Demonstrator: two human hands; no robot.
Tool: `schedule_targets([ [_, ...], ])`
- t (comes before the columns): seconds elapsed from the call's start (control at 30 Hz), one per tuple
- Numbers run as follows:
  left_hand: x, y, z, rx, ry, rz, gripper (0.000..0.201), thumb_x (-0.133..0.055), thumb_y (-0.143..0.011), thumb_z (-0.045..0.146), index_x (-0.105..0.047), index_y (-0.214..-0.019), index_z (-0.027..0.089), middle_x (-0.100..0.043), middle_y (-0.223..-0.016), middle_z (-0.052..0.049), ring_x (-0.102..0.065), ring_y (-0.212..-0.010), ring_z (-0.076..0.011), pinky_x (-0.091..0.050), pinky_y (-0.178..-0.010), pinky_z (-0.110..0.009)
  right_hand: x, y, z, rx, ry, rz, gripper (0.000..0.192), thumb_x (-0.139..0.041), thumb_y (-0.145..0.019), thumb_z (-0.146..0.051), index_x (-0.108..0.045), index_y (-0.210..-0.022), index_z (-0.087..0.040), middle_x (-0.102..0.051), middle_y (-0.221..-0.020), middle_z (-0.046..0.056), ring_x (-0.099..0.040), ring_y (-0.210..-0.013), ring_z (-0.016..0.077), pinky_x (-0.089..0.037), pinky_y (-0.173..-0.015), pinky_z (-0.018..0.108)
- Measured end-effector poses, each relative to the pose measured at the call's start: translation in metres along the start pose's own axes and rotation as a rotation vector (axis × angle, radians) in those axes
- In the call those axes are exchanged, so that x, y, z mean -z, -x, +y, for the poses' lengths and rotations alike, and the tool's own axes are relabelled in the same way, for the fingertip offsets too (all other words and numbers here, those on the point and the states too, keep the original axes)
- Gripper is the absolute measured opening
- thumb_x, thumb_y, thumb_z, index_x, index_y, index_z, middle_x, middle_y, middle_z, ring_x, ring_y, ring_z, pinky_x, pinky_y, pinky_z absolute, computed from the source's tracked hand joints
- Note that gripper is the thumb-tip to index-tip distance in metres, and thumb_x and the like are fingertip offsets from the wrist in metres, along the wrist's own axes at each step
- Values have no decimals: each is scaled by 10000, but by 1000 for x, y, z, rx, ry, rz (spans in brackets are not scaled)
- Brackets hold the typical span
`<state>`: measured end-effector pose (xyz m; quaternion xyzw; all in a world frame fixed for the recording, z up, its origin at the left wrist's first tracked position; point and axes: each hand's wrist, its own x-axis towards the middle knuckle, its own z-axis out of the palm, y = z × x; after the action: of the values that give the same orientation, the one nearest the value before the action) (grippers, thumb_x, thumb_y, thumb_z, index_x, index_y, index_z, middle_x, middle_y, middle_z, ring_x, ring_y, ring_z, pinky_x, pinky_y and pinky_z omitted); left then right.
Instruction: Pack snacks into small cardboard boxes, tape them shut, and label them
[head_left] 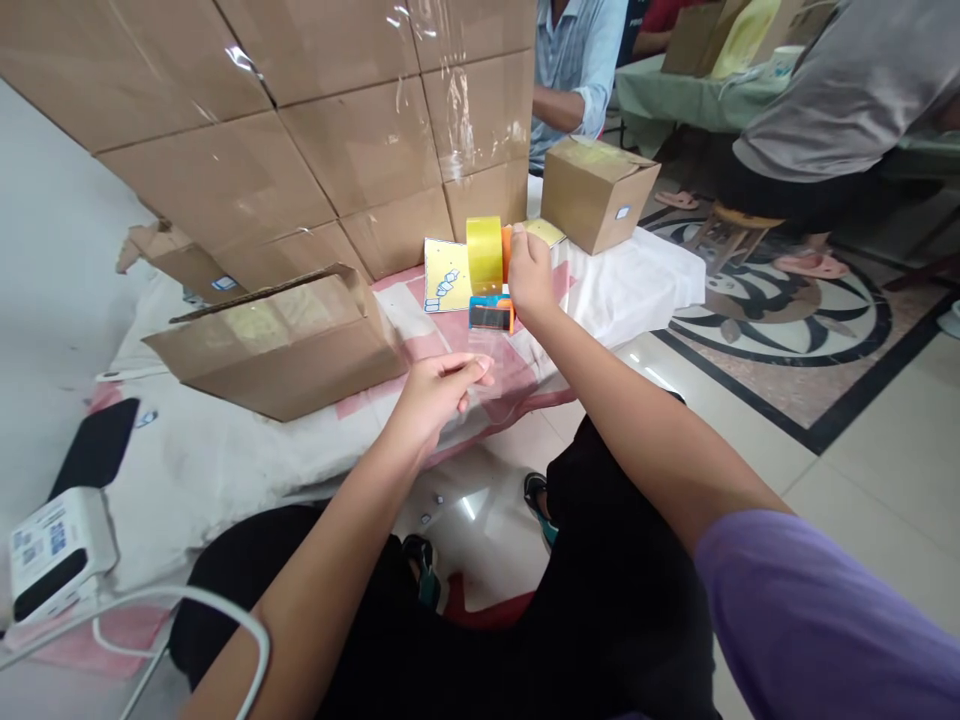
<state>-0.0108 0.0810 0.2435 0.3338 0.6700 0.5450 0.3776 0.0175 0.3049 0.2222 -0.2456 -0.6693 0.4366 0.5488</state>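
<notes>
My right hand (531, 268) grips an orange and blue tape dispenser (492, 314) loaded with a wide yellow roll of tape (484, 256). It is held up over the cloth-covered table. Nearer to me, my left hand (442, 388) is closed in a pinch. A strip of clear tape (489, 372) shows by its fingertips and seems to run up toward the dispenser. Behind the roll are a yellow sheet (444, 275) with blue-and-white marks and part of another yellow piece, half hidden by my right hand.
Stacked taped cartons (360, 140) form a wall behind the table. An open-flapped carton (285, 350) lies at left, a smaller box (598, 195) at right. A white device (60, 550) with a cable sits at lower left. Other people work beyond.
</notes>
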Motion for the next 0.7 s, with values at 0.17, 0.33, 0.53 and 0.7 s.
schedule_targets([
  [0.17,-1,2,-1,-4,-4,-7,311,-748,-753,453,-773,-820,150,-722,-774,-64,-387,-434,-45,-295,-455,-232,1,8,-12,-78,-32,53,531,-307,-991,-661,-370,-682,-234,-407,-696,-4,-488,-707,161,-464,-714,340],
  [0.33,-2,4,-4,19,-20,-60,348,-740,-758,488,-770,-834,150,-744,-831,-76,-380,-418,-39,-305,-462,-238,5,16,-31,-96,-109,27,557,-361,-949,-712,-411,-670,-232,-435,-677,-1,-540,-719,180,-494,-706,348],
  [0.53,-11,4,-15,47,14,-76,330,-705,-786,460,-716,-793,130,-756,-823,-89,-378,-410,-35,-308,-455,-228,5,23,-35,-156,-176,17,558,-451,-885,-753,-480,-692,-231,-513,-703,-6,-599,-833,196,-544,-783,355],
  [0.7,-20,-1,-25,152,41,-131,370,-739,-777,390,-665,-1028,129,-751,-736,-74,-408,-393,-57,-316,-441,-213,3,31,-31,-216,-333,-40,537,-542,-827,-758,-542,-747,-227,-576,-736,-9,-627,-890,190,-553,-814,339],
])
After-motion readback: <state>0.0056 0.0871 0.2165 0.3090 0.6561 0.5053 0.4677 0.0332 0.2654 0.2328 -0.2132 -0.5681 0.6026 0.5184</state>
